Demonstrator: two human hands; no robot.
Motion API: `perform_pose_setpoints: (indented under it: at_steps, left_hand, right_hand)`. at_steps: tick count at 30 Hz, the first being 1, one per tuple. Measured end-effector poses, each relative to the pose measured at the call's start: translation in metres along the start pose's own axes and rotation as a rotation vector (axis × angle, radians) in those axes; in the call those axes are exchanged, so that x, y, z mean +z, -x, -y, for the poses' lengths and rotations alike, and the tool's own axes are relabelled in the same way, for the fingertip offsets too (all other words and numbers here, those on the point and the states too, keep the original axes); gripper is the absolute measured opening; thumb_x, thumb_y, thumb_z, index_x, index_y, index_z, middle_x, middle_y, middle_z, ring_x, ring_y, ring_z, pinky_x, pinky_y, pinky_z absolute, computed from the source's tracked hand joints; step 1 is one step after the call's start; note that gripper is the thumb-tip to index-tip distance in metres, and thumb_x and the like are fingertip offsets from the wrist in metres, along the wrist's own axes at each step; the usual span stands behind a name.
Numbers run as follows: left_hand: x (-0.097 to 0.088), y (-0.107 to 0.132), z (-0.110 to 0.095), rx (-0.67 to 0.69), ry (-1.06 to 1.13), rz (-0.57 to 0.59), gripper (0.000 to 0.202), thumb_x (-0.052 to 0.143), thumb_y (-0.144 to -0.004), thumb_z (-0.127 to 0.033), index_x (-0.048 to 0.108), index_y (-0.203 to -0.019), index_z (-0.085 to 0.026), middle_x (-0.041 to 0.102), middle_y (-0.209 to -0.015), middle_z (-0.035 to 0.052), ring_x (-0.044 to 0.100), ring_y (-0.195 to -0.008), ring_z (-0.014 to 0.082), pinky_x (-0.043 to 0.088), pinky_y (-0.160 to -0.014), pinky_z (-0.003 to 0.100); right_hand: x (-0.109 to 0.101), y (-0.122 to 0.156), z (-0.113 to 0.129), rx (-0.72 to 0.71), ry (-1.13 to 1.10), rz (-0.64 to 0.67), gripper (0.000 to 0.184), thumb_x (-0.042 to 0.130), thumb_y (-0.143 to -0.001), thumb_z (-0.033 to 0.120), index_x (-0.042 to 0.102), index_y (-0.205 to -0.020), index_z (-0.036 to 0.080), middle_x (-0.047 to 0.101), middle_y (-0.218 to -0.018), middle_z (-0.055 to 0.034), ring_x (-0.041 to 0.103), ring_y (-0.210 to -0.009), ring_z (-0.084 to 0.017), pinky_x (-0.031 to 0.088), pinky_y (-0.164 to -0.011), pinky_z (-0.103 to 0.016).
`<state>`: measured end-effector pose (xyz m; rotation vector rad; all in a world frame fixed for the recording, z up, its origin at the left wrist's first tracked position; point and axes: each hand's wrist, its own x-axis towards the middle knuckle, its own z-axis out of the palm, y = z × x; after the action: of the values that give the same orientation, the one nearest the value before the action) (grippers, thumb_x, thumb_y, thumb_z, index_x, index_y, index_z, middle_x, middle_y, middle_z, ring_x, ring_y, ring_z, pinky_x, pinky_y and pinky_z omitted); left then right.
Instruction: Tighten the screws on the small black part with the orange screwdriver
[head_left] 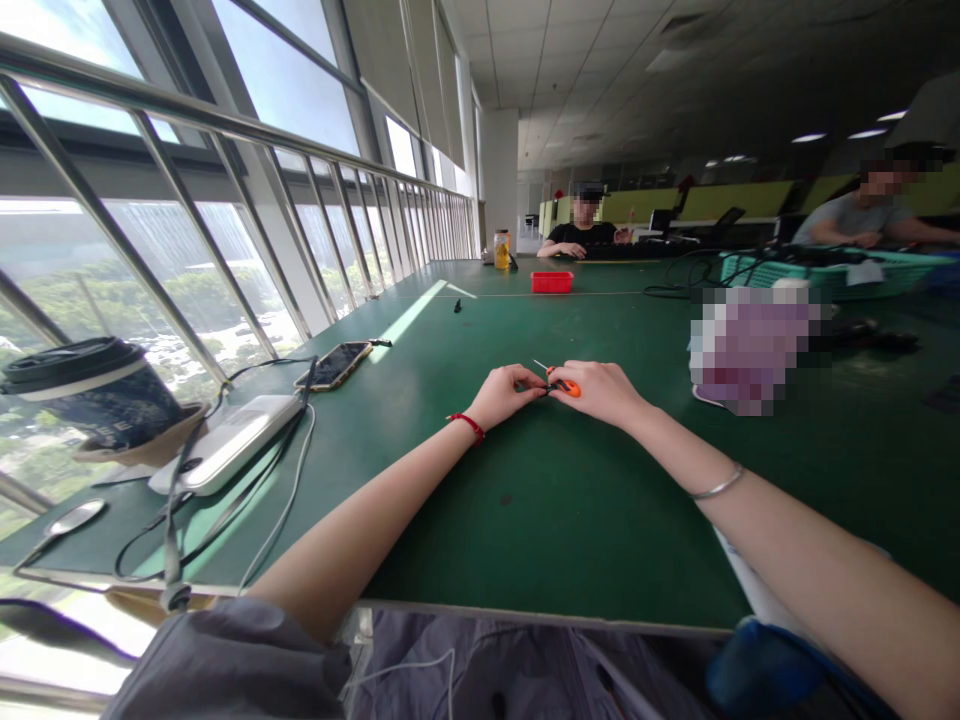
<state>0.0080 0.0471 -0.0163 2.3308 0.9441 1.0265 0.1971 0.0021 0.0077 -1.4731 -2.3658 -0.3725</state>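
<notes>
right hand (604, 390) grips orange-handled tool (572, 388); lettering on cup (120, 425) seems blurred.

The right hand (600, 388) covers most of an orange-handled tool (573, 388), and I can't make out its full shape from here. The dark bit (548, 388) at the left hand's (504, 394) fingertips is too small to name, as is the black thing (457, 307) lying farther off. Over on the right, coarse squares blur a pinkish object (754, 345) past recognising. The dark items (874, 334) just beyond it melt into shadow. Near me, a blue thing (765, 665) is partly hidden behind the right forearm (810, 555), which itself runs out of sight.
</notes>
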Motion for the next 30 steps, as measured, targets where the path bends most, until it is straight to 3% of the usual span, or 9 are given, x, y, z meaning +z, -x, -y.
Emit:
perform_pose_setpoints:
  at_steps: [6, 13, 30]
  left_hand:
    - [-0.002, 0.001, -0.004, 0.115, -0.19, -0.029, 0.012, 0.063, -0.08, -0.025, 0.074, -0.085, -0.02, 0.07, -0.088, 0.0029, 0.062, -0.083, 0.016, 0.048, -0.083, 0.029]
    - [-0.002, 0.002, -0.01, 0.148, -0.36, -0.024, 0.01, 0.064, -0.079, -0.023, 0.072, -0.083, -0.021, 0.07, -0.089, 0.0011, 0.06, -0.084, 0.0171, 0.046, -0.082, 0.03]
    - [-0.001, 0.004, -0.009, 0.109, -0.207, -0.043, 0.007, 0.062, -0.074, -0.019, 0.067, -0.08, -0.018, 0.067, -0.085, 0.0014, 0.061, -0.084, 0.0154, 0.048, -0.078, 0.026]
  right_hand:
    - [-0.001, 0.0, 0.001, 0.018, -0.01, 0.012, 0.022, 0.052, -0.085, 0.038, 0.068, -0.095, 0.025, 0.07, -0.092, -0.0009, 0.062, -0.077, -0.015, 0.034, -0.056, -0.024]
    - [-0.002, 0.0, 0.004, 0.028, 0.006, 0.03, 0.022, 0.051, -0.085, 0.038, 0.068, -0.093, 0.025, 0.071, -0.091, -0.0004, 0.062, -0.078, -0.016, 0.033, -0.057, -0.025]
    - [0.001, 0.0, -0.001, 0.03, -0.063, 0.049, 0.023, 0.05, -0.085, 0.039, 0.067, -0.098, 0.027, 0.069, -0.095, -0.0007, 0.062, -0.08, -0.017, 0.035, -0.058, -0.025]
